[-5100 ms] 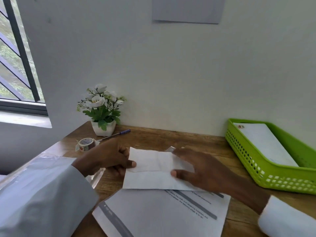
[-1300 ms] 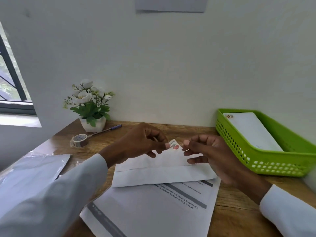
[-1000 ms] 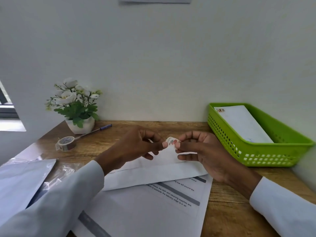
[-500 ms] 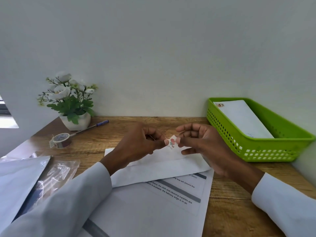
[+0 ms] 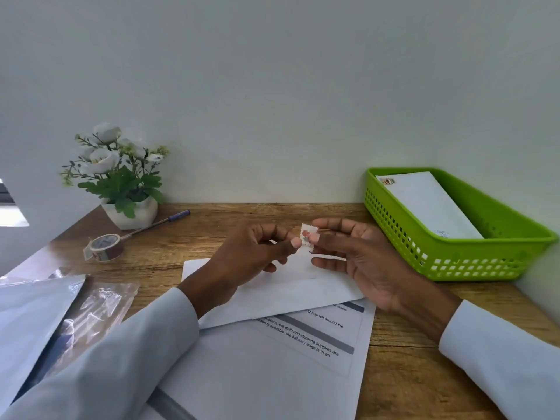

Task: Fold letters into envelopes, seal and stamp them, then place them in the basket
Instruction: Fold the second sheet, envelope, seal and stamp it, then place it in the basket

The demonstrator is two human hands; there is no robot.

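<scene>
Head view: small stamp [image 5: 306, 237] pinched above the desk [image 5: 212, 234] between left hand [image 5: 251, 259] thumb and forefinger on one edge and right hand [image 5: 360, 262] thumb and forefinger on the other, remaining fingers loosely curled. Directly beneath, white envelope [image 5: 291, 295] flat on the wood, partly hidden by both hands and the left sleeve [image 5: 115, 365], overlapping printed letters [image 5: 288, 359] nearer the body. To the right, against the wall, green basket [image 5: 472, 262] holding a stamped envelope [image 5: 430, 204]. Far left, potted white flowers [image 5: 121, 177], a pen [image 5: 157, 222], a tape roll [image 5: 104, 247]. At the left edge, clear plastic bag [image 5: 97, 304] and grey packet [image 5: 27, 322].
</scene>
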